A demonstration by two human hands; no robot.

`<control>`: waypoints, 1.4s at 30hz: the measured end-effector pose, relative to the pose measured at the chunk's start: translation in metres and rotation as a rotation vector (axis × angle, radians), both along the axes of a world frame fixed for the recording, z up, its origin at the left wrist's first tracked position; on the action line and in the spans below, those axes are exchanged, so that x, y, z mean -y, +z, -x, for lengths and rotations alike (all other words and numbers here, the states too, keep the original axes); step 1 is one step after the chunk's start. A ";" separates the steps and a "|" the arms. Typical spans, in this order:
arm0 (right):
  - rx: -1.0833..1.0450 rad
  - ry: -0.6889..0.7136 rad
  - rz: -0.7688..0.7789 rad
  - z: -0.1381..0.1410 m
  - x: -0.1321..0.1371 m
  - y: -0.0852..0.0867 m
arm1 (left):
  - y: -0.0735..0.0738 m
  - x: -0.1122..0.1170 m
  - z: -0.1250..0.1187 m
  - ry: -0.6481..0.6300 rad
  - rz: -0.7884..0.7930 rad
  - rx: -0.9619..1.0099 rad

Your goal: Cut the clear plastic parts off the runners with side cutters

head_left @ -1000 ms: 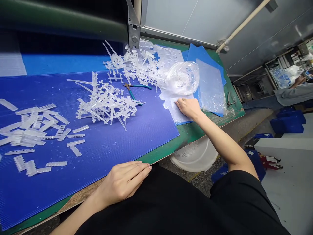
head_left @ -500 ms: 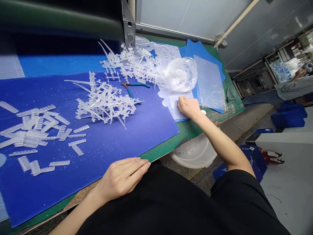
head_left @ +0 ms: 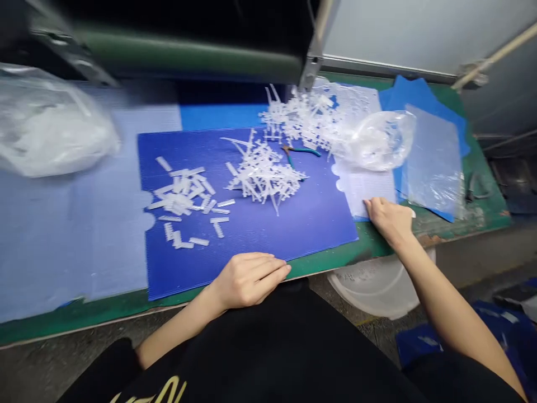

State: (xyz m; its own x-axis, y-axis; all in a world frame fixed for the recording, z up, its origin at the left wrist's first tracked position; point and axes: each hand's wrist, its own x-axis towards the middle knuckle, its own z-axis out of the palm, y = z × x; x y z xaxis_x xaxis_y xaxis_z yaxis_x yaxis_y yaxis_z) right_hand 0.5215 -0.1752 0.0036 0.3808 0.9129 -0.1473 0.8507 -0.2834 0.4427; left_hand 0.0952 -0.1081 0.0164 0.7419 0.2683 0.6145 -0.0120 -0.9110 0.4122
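Note:
My left hand [head_left: 253, 281] lies at the table's front edge, fingers stretched out and close together, with nothing visible in it. At the right, my right hand [head_left: 388, 221] is closed, resting by the near edge of a pale sheet [head_left: 367, 193]; its fingertips are hidden, so I cannot tell what they hold. A clear plastic bag [head_left: 384, 140] with white bits lies beyond that hand. On the blue corrugated sheet [head_left: 260, 240] are a heap of translucent branching plastic pieces [head_left: 266, 173], teal-handled cutters [head_left: 302, 151] and a scatter of small flat comb-like pieces [head_left: 180, 193].
Another heap of branching plastic [head_left: 302, 117] sits behind. A full plastic bag [head_left: 50, 123] stands at the far left. Grey-handled pliers [head_left: 476, 187] lie beyond a clear film sheet [head_left: 434, 159] at the right. A whitish tub [head_left: 380, 285] is below the table edge.
My view has swung to the left, bringing the full bag into sight and blurring slightly. Both hands stay in about the same places on the table.

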 end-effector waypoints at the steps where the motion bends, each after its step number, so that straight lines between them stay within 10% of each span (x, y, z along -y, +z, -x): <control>1: 0.009 0.000 -0.018 -0.001 0.000 0.000 | 0.001 -0.001 0.002 0.010 -0.003 0.008; 9: 0.084 -0.114 -0.305 -0.031 -0.093 0.047 | 0.005 -0.011 0.024 0.165 -0.073 0.000; 16: -0.018 -0.086 -0.583 0.023 -0.164 0.083 | 0.030 -0.101 0.026 0.772 0.093 -0.250; 22: -0.236 0.174 -0.538 0.107 -0.154 0.083 | 0.035 -0.136 0.015 0.501 0.130 -0.287; 33: -0.388 0.453 -0.270 0.162 -0.253 0.098 | 0.068 -0.227 0.026 0.647 0.203 -0.310; 42: -0.434 0.548 -0.142 0.172 -0.287 0.093 | 0.053 -0.235 0.023 0.493 0.325 -0.481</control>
